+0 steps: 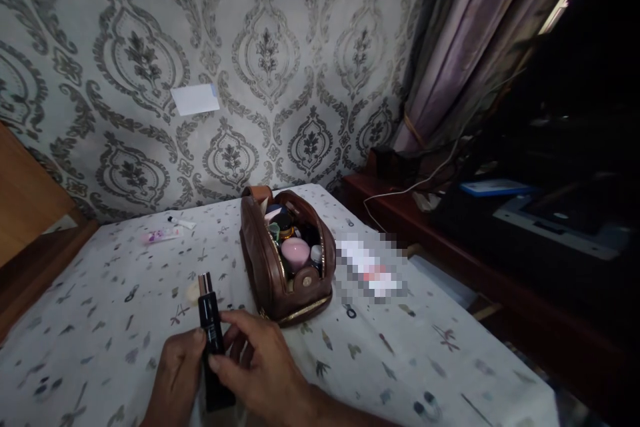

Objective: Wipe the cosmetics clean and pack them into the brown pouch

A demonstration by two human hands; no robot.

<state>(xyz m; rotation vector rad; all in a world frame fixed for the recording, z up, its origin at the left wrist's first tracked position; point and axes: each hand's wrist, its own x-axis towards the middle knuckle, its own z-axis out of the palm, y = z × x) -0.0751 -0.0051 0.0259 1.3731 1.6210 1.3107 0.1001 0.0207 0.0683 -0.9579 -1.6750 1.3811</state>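
Observation:
A black bottle with a metallic top is held upright between both hands, low in the view. My left hand grips its left side, the thumb near the middle of the bottle. From the right, my right hand holds the same bottle between thumb and fingers. Just beyond my hands stands a brown leather bag, unzipped, with a pink round item and several small containers inside. A small pale round thing lies partly behind the bottle on the patterned cloth.
A pink tube and a small white tube lie at the back left of the cloth-covered table. A blurred white and red item is right of the bag. Dark furniture, a cable and a purple curtain are at the right.

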